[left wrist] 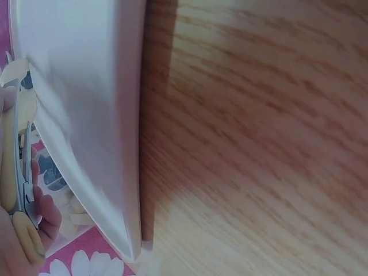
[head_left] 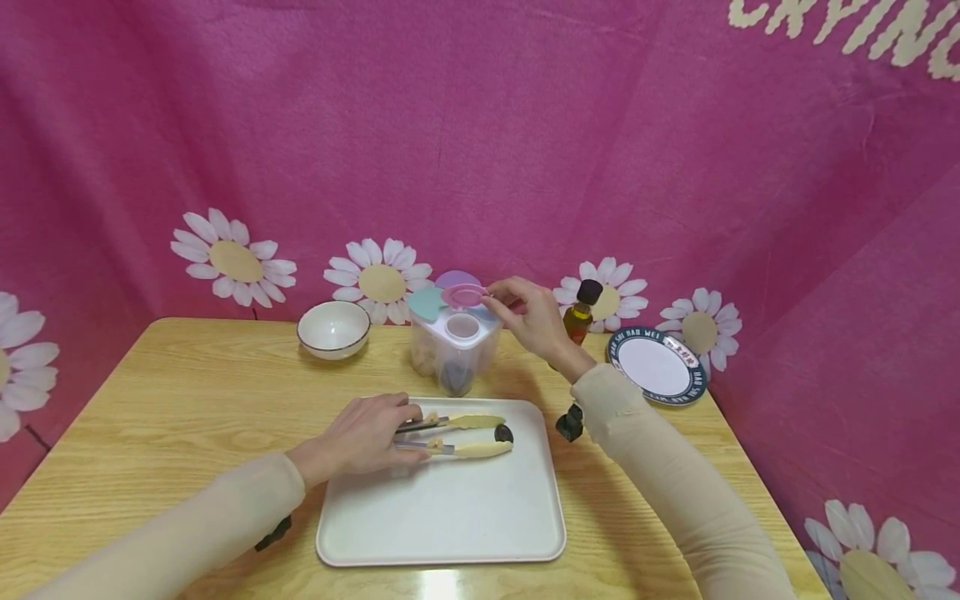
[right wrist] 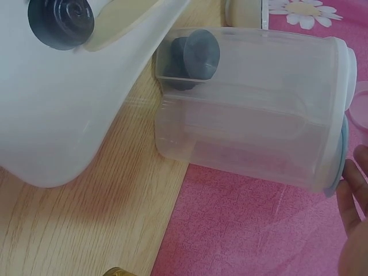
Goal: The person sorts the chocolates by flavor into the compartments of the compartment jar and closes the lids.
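My left hand (head_left: 367, 433) grips a pair of tongs (head_left: 480, 450) with metal arms and cream tips, low over a white tray (head_left: 442, 517). Between the spread tips sits a small dark disc (head_left: 503, 432), its face swirled in the right wrist view. Behind the tray stands a clear plastic container (right wrist: 247, 109) with several coloured lids. My right hand (head_left: 534, 315) pinches the raised pink lid (head_left: 463, 295) at its edge, and the round opening beneath is uncovered. Dark round pieces (right wrist: 198, 54) lie in the bottom of one compartment; pale pieces (left wrist: 75, 215) show in another.
A white bowl (head_left: 333, 330) stands at the back left of the wooden table (head_left: 187, 400). Behind my right wrist is a dark-capped bottle (head_left: 579, 317). A dark-rimmed plate (head_left: 656, 365) leans at the right. A pink cloth with daisies (head_left: 450, 150) hangs behind.
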Available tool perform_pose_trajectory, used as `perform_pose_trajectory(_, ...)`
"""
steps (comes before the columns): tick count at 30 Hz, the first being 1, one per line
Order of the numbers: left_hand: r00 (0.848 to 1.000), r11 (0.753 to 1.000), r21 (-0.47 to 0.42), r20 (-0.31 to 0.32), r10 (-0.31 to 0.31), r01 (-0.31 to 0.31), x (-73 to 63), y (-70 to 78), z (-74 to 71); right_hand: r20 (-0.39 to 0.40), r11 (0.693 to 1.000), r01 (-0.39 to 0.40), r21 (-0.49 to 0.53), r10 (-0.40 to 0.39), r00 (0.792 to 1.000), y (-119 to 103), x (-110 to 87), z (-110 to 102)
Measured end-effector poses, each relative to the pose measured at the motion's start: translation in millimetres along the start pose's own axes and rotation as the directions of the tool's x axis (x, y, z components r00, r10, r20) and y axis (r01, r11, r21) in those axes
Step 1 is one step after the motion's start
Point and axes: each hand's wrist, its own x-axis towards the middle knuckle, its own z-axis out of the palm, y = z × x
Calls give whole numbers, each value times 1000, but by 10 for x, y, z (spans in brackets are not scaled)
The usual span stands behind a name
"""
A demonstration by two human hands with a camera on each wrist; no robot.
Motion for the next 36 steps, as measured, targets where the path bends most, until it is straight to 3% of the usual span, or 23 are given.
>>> perform_pose_trajectory(5,1000,1000,-2,2,-11,11,-15,-4,-2,2,1000,-1,8,1,1000,8,1,3)
perform_pose_trajectory(10,999,1000,8,-37,-23,23,-124,-34,-49,7,1000,1,0,-1,1000,13,4,17)
perform_pose_trajectory(22,983,998,-12,-174,-62,61,-333,-201,-411,4,1000,-11,2,11,1000,-11,4,-4)
perform_pose_trajectory(26,965,999,9,-259,-34,37,-371,-270,-522,-2,1000,-10,10,10,1000,-10,6,1)
perform_pose_trajectory(30,931,1000,29,-364,13,-2,-391,-316,-633,-4,1000,-5,10,5,1000,-9,10,5)
perform_pose_trajectory(36,897,999,44,-439,41,-25,-369,-355,-840,0,1000,-7,4,7,1000,-8,11,0)
